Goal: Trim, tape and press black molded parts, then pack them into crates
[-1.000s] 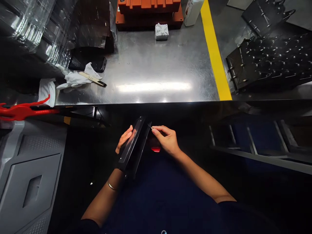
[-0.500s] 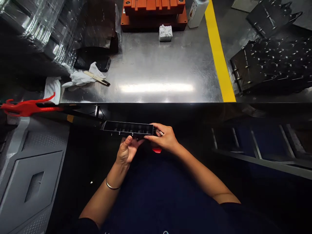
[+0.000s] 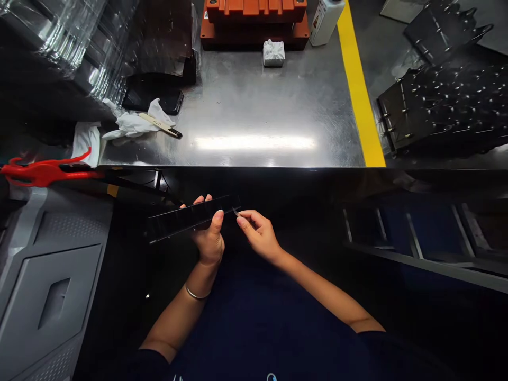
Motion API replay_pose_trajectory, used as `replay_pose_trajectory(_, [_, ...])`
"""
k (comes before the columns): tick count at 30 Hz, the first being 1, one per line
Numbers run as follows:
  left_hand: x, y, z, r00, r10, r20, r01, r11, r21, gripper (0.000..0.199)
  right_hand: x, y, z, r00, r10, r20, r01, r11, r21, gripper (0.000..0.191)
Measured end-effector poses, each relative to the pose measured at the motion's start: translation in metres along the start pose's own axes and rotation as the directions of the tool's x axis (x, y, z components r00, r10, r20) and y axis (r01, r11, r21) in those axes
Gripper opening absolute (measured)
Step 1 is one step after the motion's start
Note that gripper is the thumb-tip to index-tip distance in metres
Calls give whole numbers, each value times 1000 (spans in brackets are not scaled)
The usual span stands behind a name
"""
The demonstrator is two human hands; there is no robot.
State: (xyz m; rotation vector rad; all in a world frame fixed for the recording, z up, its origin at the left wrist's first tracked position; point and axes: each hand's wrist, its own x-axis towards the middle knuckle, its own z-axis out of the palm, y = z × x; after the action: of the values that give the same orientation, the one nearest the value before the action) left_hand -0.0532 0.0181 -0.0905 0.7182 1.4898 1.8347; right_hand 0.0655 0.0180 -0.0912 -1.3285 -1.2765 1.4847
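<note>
My left hand is wrapped round a long black plastic part with a row of compartments, thumb on the near side and fingertips showing over the far edge. The part is held in front of my body, below the table edge, its right end tilted up. At that right end my right hand pinches a small thin blade, whose tip points at the part. Whether the tip touches the part I cannot tell. The blade's handle is hidden in my fingers.
Ahead is a metal table with an orange mould block, a white wrapped block, a white bottle and a marked stick. Black moulded parts are stacked right. A red air gun hangs left, above a grey bin.
The black part has turned in my left hand and its left end has dropped. My left hand now wraps round it. My right hand has let go of its end and holds the blade there.
</note>
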Motion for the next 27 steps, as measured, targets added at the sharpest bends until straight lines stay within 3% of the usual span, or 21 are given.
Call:
replay_pose_trajectory(5, [-2,5,-2,996,67,62,-70,996,58,70,0,7,4,995,50,-83,-46,998,44,35])
replay_pose_trajectory(13, [-8,7,-1,1000,-17,-6,17,999,37,70,0,25,5,990,71,-119,-62,995,79,39])
replay_pose_trajectory(17, [2,28,-7,996,-5,-84,-2,996,-93,57,7,51,-9,955,126,-270,-102,990,101,47])
replay_pose_trajectory(20, [15,45,-14,996,-78,-52,68,982,-177,47,6,55,-20,961,141,-237,-121,988,93,45])
replay_pose_trajectory(23, [21,48,-17,964,-263,45,266,946,-185,44,2,33,-25,988,-67,-137,66,998,-8,32])
replay_pose_trajectory(27, [15,38,-14,958,-283,39,286,947,-146,52,-1,-3,-30,920,-392,32,391,903,-177,18])
